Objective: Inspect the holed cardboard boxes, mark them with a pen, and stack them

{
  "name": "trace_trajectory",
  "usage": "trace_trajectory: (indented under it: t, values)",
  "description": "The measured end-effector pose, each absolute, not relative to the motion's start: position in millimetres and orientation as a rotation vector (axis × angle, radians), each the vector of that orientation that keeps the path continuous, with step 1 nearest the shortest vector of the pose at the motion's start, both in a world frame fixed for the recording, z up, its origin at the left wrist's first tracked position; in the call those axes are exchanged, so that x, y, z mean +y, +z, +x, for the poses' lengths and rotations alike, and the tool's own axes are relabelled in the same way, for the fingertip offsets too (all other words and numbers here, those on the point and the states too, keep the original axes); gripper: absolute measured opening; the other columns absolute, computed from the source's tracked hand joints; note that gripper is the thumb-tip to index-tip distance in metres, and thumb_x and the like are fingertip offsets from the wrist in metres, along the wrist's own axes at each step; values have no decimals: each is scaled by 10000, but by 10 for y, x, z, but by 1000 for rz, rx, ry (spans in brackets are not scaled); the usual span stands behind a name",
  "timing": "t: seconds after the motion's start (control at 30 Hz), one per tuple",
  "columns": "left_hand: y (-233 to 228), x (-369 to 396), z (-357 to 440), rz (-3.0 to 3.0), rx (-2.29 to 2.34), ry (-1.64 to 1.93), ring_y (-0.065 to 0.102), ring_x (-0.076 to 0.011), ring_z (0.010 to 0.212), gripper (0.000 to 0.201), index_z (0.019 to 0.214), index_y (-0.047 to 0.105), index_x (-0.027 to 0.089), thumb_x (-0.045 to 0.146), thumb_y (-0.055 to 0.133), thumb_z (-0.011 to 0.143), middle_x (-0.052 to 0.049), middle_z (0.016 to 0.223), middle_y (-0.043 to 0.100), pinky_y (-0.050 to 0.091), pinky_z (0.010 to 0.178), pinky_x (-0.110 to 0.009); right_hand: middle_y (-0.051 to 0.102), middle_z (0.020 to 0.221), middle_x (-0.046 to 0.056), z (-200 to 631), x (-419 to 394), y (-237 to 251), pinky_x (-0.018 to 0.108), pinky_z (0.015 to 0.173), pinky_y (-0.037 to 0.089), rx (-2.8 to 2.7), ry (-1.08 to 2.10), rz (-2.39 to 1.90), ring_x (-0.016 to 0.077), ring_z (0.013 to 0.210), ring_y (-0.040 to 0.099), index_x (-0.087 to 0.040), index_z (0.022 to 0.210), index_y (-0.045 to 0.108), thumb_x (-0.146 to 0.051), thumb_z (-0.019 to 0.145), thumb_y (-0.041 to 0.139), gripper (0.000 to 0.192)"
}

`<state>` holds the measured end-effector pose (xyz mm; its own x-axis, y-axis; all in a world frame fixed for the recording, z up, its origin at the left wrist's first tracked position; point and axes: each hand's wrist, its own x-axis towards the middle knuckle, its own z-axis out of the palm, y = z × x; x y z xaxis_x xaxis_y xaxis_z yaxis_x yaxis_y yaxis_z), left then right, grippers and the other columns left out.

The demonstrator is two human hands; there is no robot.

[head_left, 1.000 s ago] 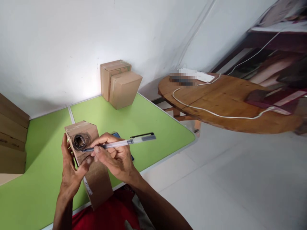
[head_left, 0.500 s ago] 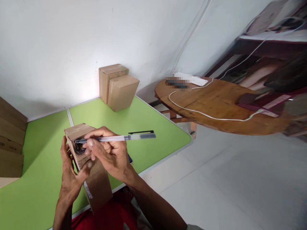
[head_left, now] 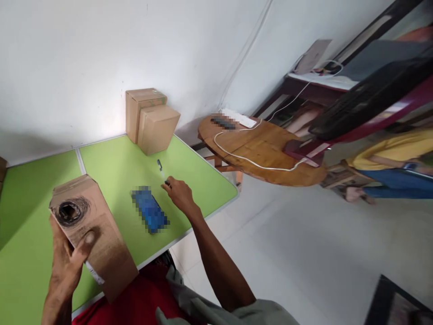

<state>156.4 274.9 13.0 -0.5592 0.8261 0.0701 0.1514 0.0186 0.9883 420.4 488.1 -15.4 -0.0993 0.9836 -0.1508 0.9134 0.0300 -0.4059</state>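
A long cardboard box (head_left: 108, 243) is tilted up at the near edge of the green table, gripped by my left hand (head_left: 69, 257) with the thumb across its top face. Black ink scribbles ring a dark hole (head_left: 69, 211) near the box's far end. Out to the right, my right hand (head_left: 181, 194) has its fingers closed around the lower end of a pen (head_left: 160, 168), whose other end points away from me. I cannot tell whether the pen touches the table. Left of that hand lies a blue phone-like object (head_left: 150, 210), blurred out.
Two cardboard boxes (head_left: 158, 128) stand against the wall at the back of the green table (head_left: 111, 167). Right of it is a round wooden table (head_left: 257, 151) with a white cable (head_left: 252, 159). A person in yellow (head_left: 389, 151) sits farther right.
My right hand has moved away from the hole in the box to the right, carrying the pen over the table. The view has turned right, revealing the blue object and the seated person.
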Motion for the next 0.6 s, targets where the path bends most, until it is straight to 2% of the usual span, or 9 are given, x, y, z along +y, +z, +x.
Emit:
trace_trajectory:
  t: [0.1,0.23,0.37,0.5,0.6]
  values:
    - [95,2765,1544,1036,1735,1591,526,-441,1626,1143,1798,367,350,662,915,845,-136,1732,568,416,1375,-648,841,1274,213,4185,4821,-323,350,875,505,-2211,591,-2113,323,1167,804,-162,1216,747,-270,1167,576,208]
    - [100,2776,1542,1065,1728,1586,528,-461,1616,1126,1796,371,342,648,907,855,-149,1718,574,403,1370,-698,818,1347,209,4176,4777,-400,338,904,502,-2284,555,-2173,305,1231,791,-167,1344,723,-312,1209,512,289]
    - [141,2767,1588,1057,1708,1611,490,-452,1648,1126,1781,379,341,655,913,842,-154,1745,531,377,1389,-682,804,1373,189,4194,4751,-390,332,913,509,-2331,518,-2155,294,1260,780,-179,1348,721,-336,1219,530,279]
    - [229,2755,1660,1031,1691,1607,454,-469,1670,1248,1781,334,282,696,946,775,-208,1757,490,374,1391,-671,761,1443,199,4194,4598,-343,349,913,529,-2339,464,-2122,319,1313,752,-181,1338,709,-367,1213,551,274]
    - [278,2742,1689,1055,1705,1611,359,-455,1729,1257,1777,327,261,716,934,775,-218,1812,410,302,1429,-634,723,1488,213,4157,4381,-321,371,948,545,-2334,448,-2090,337,1388,706,-181,1375,680,-376,1214,539,289]
